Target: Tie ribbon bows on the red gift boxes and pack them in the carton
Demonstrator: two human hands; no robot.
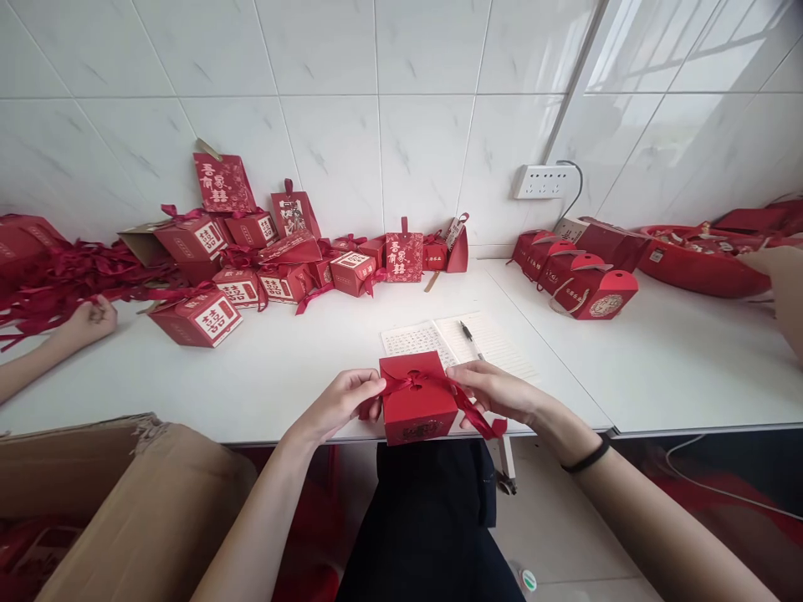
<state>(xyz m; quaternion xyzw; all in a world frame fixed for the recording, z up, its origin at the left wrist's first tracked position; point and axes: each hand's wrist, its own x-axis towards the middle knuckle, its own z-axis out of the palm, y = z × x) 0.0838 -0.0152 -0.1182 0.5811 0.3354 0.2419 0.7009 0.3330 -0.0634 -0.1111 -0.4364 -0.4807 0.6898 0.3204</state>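
A red gift box (419,407) is at the table's front edge in front of me, with a dark red ribbon (480,414) knotted across its top. My left hand (347,403) is closed at the box's left edge, thumb and fingers pinching the ribbon there. At the right edge, my right hand (498,390) pinches the ribbon's other side, and loose tails hang below its fingers. What the lower fingers touch is partly hidden. Just behind the box lies an open notebook (432,337) with handwriting, and a pen (472,339) rests on it.
Several red boxes (197,318) are piled along the tiled wall, beside heaped ribbons (88,272). More handled boxes (590,288) and a red basin (706,263) stand right. Other people's hands (94,319) reach in at both sides. A cardboard carton (156,502) sits lower left.
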